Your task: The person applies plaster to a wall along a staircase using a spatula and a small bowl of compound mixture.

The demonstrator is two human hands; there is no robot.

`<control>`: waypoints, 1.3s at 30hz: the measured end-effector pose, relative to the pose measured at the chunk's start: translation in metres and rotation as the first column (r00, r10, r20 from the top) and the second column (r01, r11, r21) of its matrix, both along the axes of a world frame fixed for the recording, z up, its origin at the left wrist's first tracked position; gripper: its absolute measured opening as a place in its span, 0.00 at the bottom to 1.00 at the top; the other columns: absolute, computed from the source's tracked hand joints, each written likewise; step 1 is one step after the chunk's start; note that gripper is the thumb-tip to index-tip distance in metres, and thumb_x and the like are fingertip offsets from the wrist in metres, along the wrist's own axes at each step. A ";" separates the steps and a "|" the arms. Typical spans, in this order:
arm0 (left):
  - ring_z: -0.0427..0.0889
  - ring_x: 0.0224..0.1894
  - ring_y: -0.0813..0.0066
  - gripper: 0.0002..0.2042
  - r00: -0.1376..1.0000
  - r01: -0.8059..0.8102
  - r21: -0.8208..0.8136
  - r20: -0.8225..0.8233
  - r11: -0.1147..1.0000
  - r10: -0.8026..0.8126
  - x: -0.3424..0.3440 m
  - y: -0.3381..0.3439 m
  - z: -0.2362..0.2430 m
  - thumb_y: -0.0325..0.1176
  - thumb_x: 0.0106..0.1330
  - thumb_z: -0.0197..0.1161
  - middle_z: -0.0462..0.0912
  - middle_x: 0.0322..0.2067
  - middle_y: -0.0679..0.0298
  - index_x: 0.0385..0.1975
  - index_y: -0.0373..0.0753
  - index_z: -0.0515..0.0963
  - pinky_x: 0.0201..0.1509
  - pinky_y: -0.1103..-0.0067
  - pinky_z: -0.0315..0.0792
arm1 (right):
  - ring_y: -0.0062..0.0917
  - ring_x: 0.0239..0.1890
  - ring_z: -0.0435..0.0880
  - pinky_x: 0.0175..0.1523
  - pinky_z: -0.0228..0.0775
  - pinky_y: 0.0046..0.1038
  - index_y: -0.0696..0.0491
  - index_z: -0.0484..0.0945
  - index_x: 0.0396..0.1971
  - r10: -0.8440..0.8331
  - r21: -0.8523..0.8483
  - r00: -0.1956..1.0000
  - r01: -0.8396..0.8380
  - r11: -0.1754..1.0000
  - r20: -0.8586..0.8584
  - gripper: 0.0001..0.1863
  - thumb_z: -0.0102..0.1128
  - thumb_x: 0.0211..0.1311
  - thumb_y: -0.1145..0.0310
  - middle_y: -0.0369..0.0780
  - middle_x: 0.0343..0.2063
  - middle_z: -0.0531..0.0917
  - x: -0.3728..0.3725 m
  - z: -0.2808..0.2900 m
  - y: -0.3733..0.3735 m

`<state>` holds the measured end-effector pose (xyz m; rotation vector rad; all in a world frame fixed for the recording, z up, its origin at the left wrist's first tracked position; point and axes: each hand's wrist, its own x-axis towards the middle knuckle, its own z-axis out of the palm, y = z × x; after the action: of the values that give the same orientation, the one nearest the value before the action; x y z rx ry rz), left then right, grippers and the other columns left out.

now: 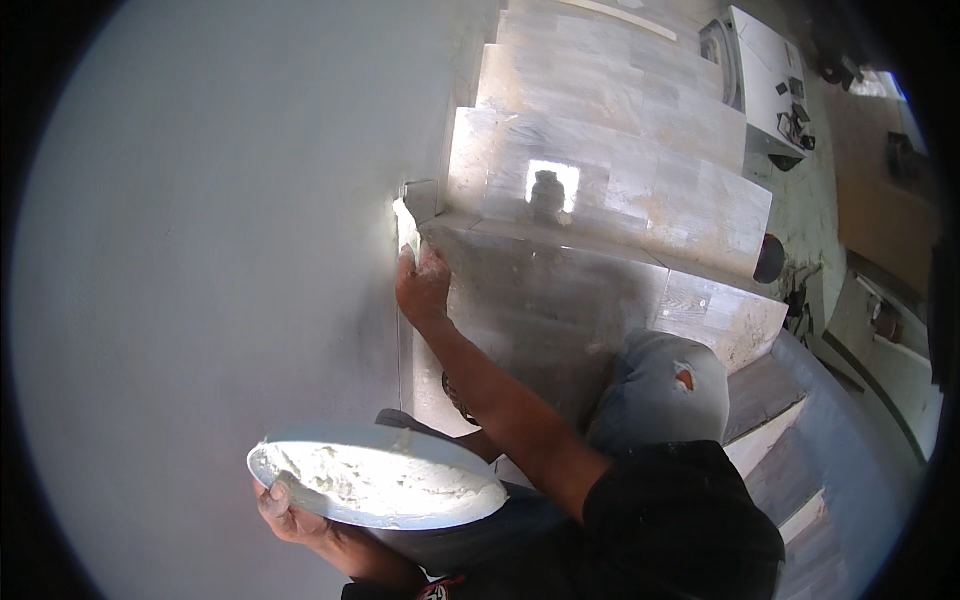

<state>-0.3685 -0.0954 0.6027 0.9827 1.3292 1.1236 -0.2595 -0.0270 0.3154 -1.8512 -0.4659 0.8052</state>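
Note:
My left hand (285, 512) is closed on the rim of a shallow pale-blue bowl (390, 434), which is tilted. Inside it is a thick, lumpy white paste (390, 482). With my right arm stretched forward, my right hand (425, 282) is at the corner where the wall meets the stairs. Its fingers are closed on a narrow, paste-smeared white spreader (407, 225); the exact kind of tool is hard to make out. The spreader's tip is at the wall edge, beside a small grey skirting piece (421, 200).
A plain grey wall (220, 230) fills the left side. Grey wood-look stairs (610, 150) rise ahead, and more steps (775, 450) descend at the lower right. My bent knee (665, 395) is over the landing. A white table (768, 75) with small dark items stands beyond the stairs.

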 end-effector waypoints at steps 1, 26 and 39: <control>0.81 0.36 0.59 0.24 1.000 -0.010 0.007 0.013 1.000 0.010 -0.002 -0.001 0.001 0.36 0.52 0.54 0.78 0.38 0.44 0.44 0.21 0.69 0.40 0.72 0.77 | 0.48 0.33 0.74 0.41 0.66 0.41 0.64 0.74 0.33 0.025 -0.022 1.000 -0.024 0.999 0.020 0.12 0.49 0.56 0.70 0.53 0.27 0.75 0.001 -0.003 0.001; 0.81 0.35 0.63 0.26 0.963 -0.088 0.029 -0.254 0.996 0.093 -0.007 -0.016 0.019 0.41 0.54 0.54 0.77 0.38 0.44 0.45 0.21 0.68 0.36 0.75 0.77 | 0.46 0.34 0.74 0.40 0.66 0.41 0.62 0.73 0.31 0.086 0.068 0.996 -0.085 0.994 -0.007 0.11 0.53 0.49 0.70 0.51 0.30 0.74 -0.022 0.020 -0.012; 0.83 0.32 0.62 0.28 0.908 -0.152 0.115 -0.375 0.982 0.185 -0.006 -0.018 0.024 0.41 0.55 0.55 0.77 0.38 0.39 0.47 0.18 0.66 0.32 0.74 0.81 | 0.51 0.27 0.74 0.36 0.65 0.44 0.62 0.72 0.20 -0.130 0.054 0.977 0.140 0.989 -0.167 0.14 0.51 0.53 0.65 0.54 0.21 0.74 -0.003 -0.037 0.004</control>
<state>-0.3748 -0.1138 0.6271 1.2130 1.7212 1.1612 -0.2620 -0.0233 0.2782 -1.7204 -0.2567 0.8310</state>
